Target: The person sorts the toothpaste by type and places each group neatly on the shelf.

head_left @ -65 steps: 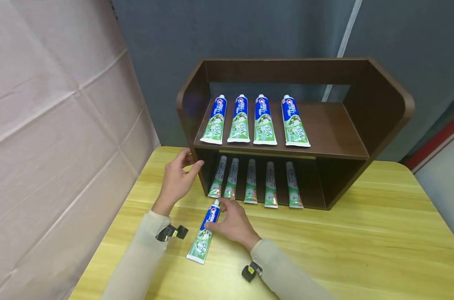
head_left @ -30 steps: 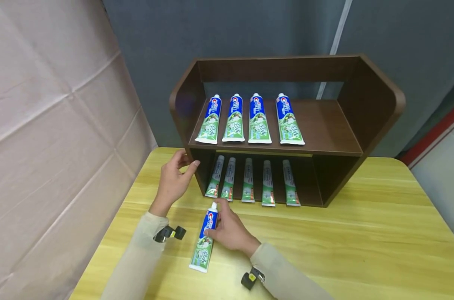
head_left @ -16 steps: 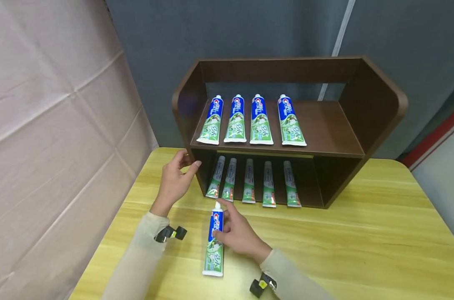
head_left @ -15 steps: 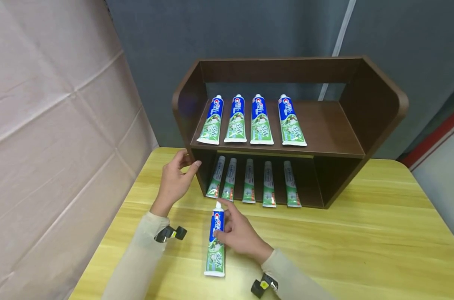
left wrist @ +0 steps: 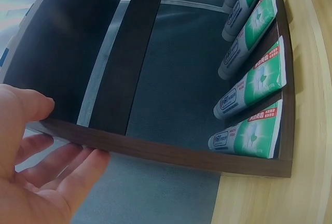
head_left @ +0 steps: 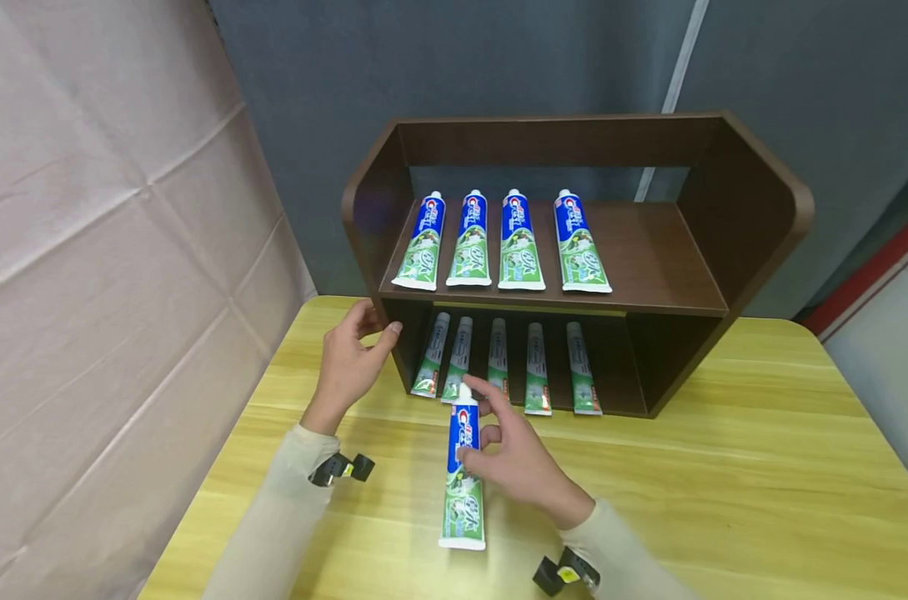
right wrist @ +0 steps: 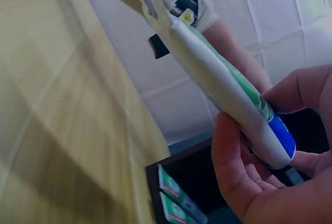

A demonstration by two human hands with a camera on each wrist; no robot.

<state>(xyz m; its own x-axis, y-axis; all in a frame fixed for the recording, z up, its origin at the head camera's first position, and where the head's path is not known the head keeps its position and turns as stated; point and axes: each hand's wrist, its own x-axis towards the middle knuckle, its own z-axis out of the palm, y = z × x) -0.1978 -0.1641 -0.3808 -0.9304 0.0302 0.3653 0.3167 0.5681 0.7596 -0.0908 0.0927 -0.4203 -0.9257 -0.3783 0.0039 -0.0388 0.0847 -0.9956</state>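
Note:
My right hand [head_left: 517,450] holds a blue and green toothpaste tube [head_left: 463,512] between thumb and fingers, its white cap pointing at the shelf. In the right wrist view the tube [right wrist: 218,73] is raised above the table, with fingertips along its back. My left hand [head_left: 351,358] grips the left side panel of a dark brown two-tier shelf [head_left: 664,258]; the left wrist view shows the thumb [left wrist: 36,105] on the panel's inner side and the other fingers outside. Several matching tubes, including a rightmost one [head_left: 579,246], lie in a row on the upper tier.
Several slimmer grey and green tubes, one of them [head_left: 538,371] near the middle, lie on the lower tier. The yellow wooden table [head_left: 761,483] extends to the front and right. A pale cloth wall [head_left: 123,250] stands at left, a dark grey curtain [head_left: 499,58] behind.
My right hand has picked the tube up off the table and carried it to the right, turning it from slanted to nearly straight toward the shelf. The left hand keeps its place.

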